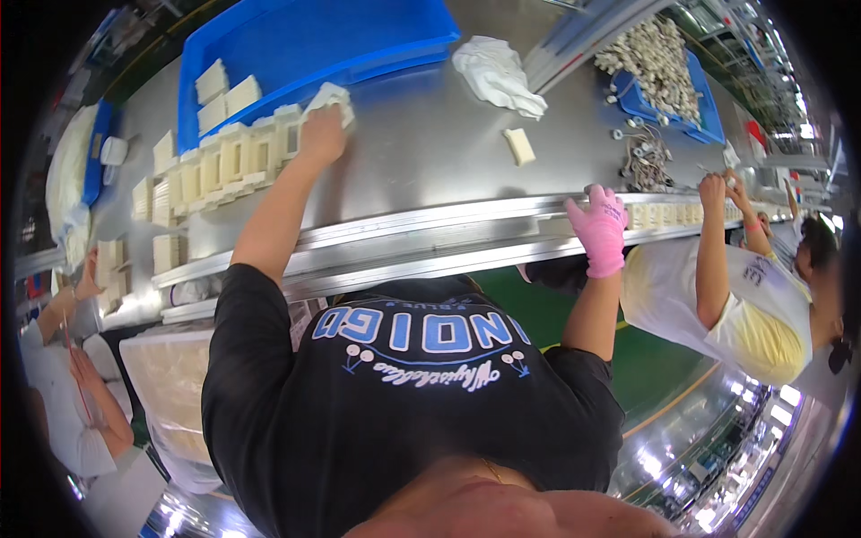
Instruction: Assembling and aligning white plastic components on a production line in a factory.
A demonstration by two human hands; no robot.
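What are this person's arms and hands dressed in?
The right hand wears a pink glove with small dark printing on its back, ending around the wrist. The visible part of the left hand is bare. Loose black short sleeves leave both forearms uncovered.

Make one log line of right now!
left hand: at block row's end; right hand: pink-gloved, over rail; blue bin: beyond row

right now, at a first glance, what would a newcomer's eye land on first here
Probably the pink-gloved right hand, at the metal rails right of centre. Then the big blue tray, upper left, with a row of cream pieces along its near side, and the blue bin heaped with pale parts, upper right.
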